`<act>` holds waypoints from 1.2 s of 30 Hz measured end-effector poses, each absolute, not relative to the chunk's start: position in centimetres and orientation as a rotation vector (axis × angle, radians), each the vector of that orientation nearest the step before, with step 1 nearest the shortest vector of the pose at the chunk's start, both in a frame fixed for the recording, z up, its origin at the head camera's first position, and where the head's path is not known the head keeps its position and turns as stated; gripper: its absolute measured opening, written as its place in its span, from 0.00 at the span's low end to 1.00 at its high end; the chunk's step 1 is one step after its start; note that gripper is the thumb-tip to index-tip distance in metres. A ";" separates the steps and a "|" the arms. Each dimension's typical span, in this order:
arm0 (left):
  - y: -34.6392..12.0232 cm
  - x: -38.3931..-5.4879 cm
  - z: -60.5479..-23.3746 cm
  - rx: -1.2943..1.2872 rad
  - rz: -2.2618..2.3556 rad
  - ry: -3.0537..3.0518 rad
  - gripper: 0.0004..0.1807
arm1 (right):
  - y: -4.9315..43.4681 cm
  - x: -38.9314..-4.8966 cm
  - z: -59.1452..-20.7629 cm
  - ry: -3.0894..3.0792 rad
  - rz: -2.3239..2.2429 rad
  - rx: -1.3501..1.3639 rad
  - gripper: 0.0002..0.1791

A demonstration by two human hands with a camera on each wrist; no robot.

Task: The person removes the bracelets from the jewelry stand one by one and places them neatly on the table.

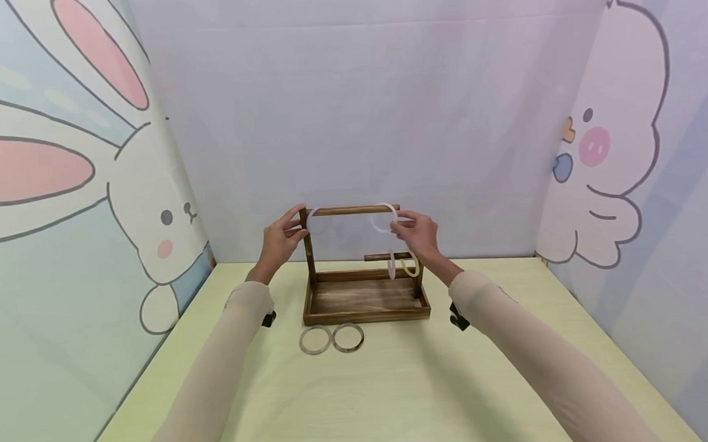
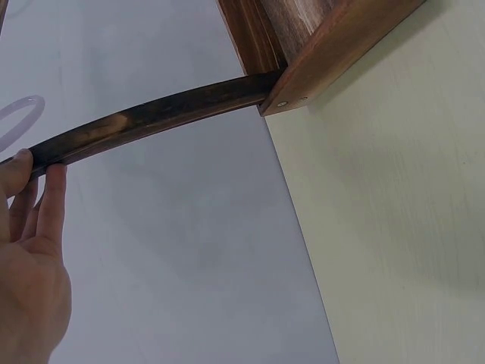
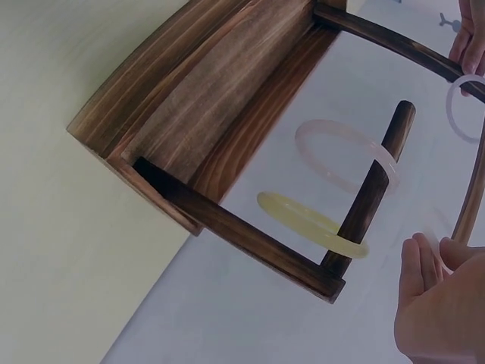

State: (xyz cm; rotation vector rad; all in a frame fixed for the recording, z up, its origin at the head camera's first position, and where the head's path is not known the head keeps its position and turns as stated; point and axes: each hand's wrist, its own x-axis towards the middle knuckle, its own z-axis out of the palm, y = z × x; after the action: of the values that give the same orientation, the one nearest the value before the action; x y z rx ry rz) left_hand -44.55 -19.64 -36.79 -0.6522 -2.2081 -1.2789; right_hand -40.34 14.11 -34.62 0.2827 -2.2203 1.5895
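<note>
My left hand (image 1: 280, 243) pinches the upper part of the left post (image 1: 310, 259) of a wooden bangle stand, thumb on one side and fingers on the other in the left wrist view. At the free right end of the stand's top bar (image 1: 347, 210), my right hand (image 1: 418, 234) pinches a translucent white bangle (image 1: 396, 212) that encircles the bar. A pale lilac bangle (image 3: 449, 106) hangs on the same bar beside the left post. From the short lower bar (image 3: 371, 189) hang a pale pink bangle (image 3: 307, 148) and a yellow bangle (image 3: 303, 224).
Two greyish bangles, a lighter one (image 1: 315, 352) and a darker one (image 1: 348, 350), lie side by side on the table (image 1: 362, 405) before the stand's tray base (image 1: 367, 317). A pale cloth wall (image 1: 349, 116) rises behind, with cartoon-printed side walls.
</note>
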 end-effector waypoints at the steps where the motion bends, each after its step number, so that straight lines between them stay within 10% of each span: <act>1: -19.6 -44.6 -36.8 -0.650 -1.280 -2.210 0.37 | 14.2 -40.2 -34.5 -2.219 1.589 0.285 0.19; 36: -19.7 -44.3 -36.8 -0.668 -1.301 -2.199 0.37 | 17.2 -40.3 -34.7 -2.212 1.644 0.145 0.22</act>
State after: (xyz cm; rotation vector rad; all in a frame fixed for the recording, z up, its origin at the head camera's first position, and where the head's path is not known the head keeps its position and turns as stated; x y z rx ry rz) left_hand -44.32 -19.71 -36.78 -0.6684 -2.1988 -1.3014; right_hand -40.27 17.16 -34.66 0.1450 -2.2120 1.6441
